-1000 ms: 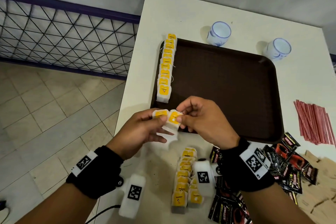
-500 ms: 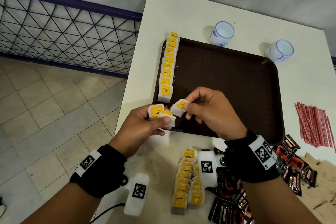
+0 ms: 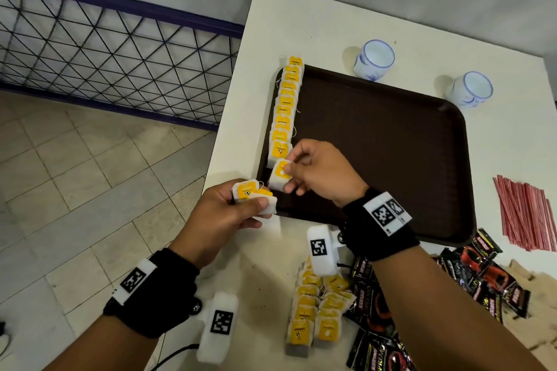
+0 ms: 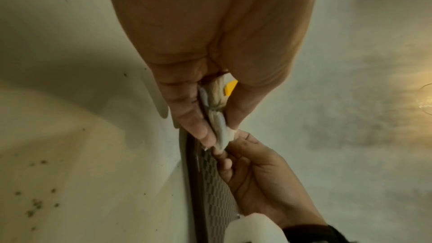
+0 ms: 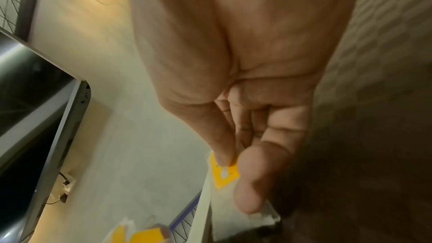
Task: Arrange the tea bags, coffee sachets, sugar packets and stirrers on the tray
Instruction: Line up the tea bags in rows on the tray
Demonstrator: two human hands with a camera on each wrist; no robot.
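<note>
Centre of the head view: right hand (image 3: 319, 172), thumb and fingers pinching one tea bag (image 3: 279, 178) at the lower left corner of the brown tray (image 3: 391, 144), directly below a row of tea bags (image 3: 284, 108) running up the tray's left edge; whether the held bag touches the tray floor cannot be told. Lower left of centre: left hand (image 3: 223, 214), fingers curled round a small bunch of tea bags (image 3: 251, 194), count unclear, just off the tray's near rim. Bottom centre: loose pile of tea bags (image 3: 316, 310) on the white table (image 3: 301, 24), partly covered by the right wrist unit. Bottom right: black coffee sachets (image 3: 482, 274), cut off by the frame edge. Right edge: red stirrers (image 3: 524, 214), also cropped. Top: two white-and-blue cups (image 3: 373, 60) beyond the tray. Right wrist view: yellow tag visible under the thumb (image 5: 252, 182), bag body mostly hidden.
</note>
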